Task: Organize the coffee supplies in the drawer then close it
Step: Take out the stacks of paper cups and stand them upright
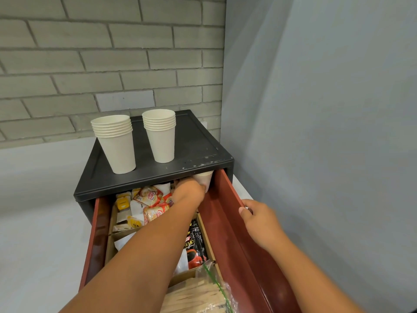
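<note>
A self-serve coffee corner, likely in an office pantry, is suggested; two stacks of paper cups [137, 138] are set on a black drawer unit [196, 145]; creamer sachets [150, 201] and coffee packets [195, 247] are held in its drawer [228, 224]; grey brick wall [108, 55] is seen behind.

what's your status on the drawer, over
Left hand deep in the open drawer, gripping paper cups at the back. Right hand on its right wall. Sachets loose.
</note>
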Demonstrator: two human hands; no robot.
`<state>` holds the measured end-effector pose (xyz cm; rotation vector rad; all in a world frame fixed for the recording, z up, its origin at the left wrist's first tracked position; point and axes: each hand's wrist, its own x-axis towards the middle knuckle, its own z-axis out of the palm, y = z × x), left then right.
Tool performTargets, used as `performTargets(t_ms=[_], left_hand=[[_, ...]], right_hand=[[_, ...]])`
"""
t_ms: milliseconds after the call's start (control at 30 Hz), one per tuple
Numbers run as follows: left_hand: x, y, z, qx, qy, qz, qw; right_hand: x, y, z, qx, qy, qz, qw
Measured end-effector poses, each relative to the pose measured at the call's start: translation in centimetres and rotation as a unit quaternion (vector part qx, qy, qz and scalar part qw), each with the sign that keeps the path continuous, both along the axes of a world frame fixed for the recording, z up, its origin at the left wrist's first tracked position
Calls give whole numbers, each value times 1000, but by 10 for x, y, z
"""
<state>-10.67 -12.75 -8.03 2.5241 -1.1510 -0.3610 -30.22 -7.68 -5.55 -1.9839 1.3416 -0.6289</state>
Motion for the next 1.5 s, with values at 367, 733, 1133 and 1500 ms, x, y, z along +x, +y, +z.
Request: performTargets(t_ms=[367, 733, 1133, 1500], left_hand=[[-12, 57, 37, -17, 46, -105, 993], [54, 135, 118, -378, 104, -10, 920], [79, 155, 106, -362, 143, -29, 921], [46, 137, 125, -364, 288, -120, 878]], right_hand=[[0, 2, 6, -17, 52, -26, 998], [113, -14, 80, -27, -140, 71, 987], [211, -49, 85, 67, -215, 57, 973], [121, -23, 100, 47, -266, 184, 945]])
